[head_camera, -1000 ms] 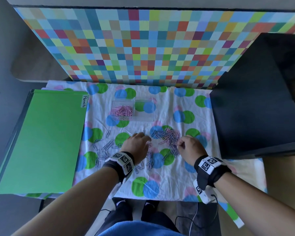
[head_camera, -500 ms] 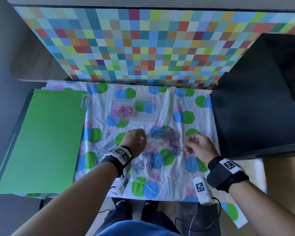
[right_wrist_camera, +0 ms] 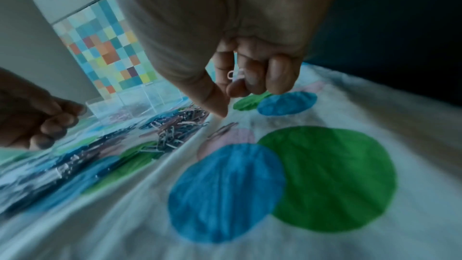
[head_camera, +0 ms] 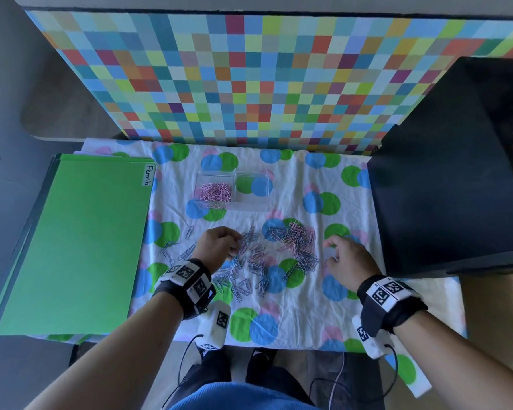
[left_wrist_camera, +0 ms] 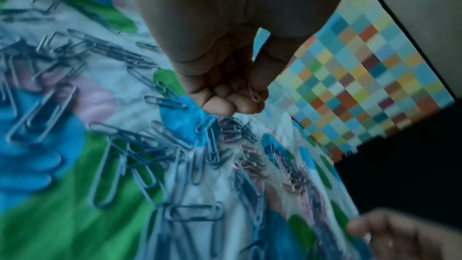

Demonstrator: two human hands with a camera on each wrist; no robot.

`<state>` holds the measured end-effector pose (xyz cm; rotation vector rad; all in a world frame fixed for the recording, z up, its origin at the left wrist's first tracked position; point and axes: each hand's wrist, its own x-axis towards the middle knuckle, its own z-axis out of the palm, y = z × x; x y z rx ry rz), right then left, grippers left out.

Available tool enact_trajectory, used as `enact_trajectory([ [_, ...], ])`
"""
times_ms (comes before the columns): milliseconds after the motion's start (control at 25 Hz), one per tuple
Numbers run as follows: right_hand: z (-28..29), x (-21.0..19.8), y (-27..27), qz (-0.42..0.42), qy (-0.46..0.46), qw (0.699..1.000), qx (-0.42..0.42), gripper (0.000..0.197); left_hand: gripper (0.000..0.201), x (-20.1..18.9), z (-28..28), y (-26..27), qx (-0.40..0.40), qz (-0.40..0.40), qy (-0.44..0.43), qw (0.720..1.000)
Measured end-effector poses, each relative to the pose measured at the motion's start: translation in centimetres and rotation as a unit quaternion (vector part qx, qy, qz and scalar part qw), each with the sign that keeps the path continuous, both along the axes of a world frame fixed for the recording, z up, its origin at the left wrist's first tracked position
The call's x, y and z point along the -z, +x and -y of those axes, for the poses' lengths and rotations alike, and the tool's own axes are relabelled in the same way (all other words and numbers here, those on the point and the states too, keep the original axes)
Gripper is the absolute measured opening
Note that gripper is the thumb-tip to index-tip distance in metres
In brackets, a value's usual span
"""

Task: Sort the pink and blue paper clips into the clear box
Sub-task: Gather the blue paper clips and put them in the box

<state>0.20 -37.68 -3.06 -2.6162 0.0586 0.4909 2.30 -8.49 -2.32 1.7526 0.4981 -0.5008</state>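
Note:
A clear box [head_camera: 251, 201] stands on the far middle of the dotted cloth; its left compartment holds pink paper clips [head_camera: 215, 192], and the right one shows only cloth. A mixed pink and blue pile [head_camera: 298, 247] lies in front of it, with loose blue clips [head_camera: 243, 284] nearer me. My left hand [head_camera: 233, 245] hovers at the pile's left edge, fingers curled, pinching a pink clip [left_wrist_camera: 253, 93]. My right hand [head_camera: 330, 253] is just right of the pile and holds a pink clip [right_wrist_camera: 236, 74] in its curled fingers [right_wrist_camera: 280, 78], thumb pointing down at the cloth.
A green folder [head_camera: 77, 241] labelled "Permits" covers the table's left side. A black box [head_camera: 450, 187] stands close on the right, near my right hand. A checkered panel [head_camera: 264, 84] rises behind the cloth. One pink clip [right_wrist_camera: 222, 129] lies alone beside my right thumb.
My right hand has drawn back to the right, out of the pile, with its wrist swung outward. My left hand has shifted a little left and away from me.

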Motion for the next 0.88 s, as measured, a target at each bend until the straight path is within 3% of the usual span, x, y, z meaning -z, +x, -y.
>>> enact_trajectory([
  [160, 0.7, 0.6, -0.9, -0.005, -0.053, 0.997, -0.048, 0.002, 0.022, 0.0, 0.1, 0.2, -0.154, -0.062, -0.166, 0.972],
  [320, 0.6, 1.2, -1.1, 0.003, -0.013, 0.999, -0.036, 0.010, 0.021, 0.2, 0.4, 0.7, -0.153, -0.058, -0.161, 0.973],
  [400, 0.2, 1.2, -1.2, 0.002, 0.051, 0.999, 0.019, 0.015, 0.021, 0.2, 0.9, 0.8, -0.077, -0.023, -0.079, 0.994],
  [480, -0.2, 1.1, -1.4, -0.009, 0.107, 0.992, 0.072, 0.016, 0.018, 0.3, 1.4, 0.7, 0.072, 0.029, 0.103, 0.992],
  [560, -0.5, 0.7, -1.2, -0.037, 0.139, 0.985, 0.098, 0.021, 0.007, 0.4, 2.0, 0.2, 0.220, 0.067, 0.277, 0.933],
  [640, -0.8, 0.4, -0.9, -0.059, 0.169, 0.975, 0.128, 0.021, 0.003, 0.7, 2.2, -0.4, 0.303, 0.079, 0.338, 0.888],
  [760, -1.1, 0.3, -0.5, -0.090, 0.283, 0.930, 0.217, 0.023, 0.007, 1.3, 2.1, -0.7, 0.316, 0.097, 0.354, 0.875],
  [880, -1.6, 0.0, -0.2, -0.148, 0.430, 0.827, 0.330, 0.023, 0.006, 1.5, 1.7, -0.7, 0.249, 0.114, 0.307, 0.911],
])
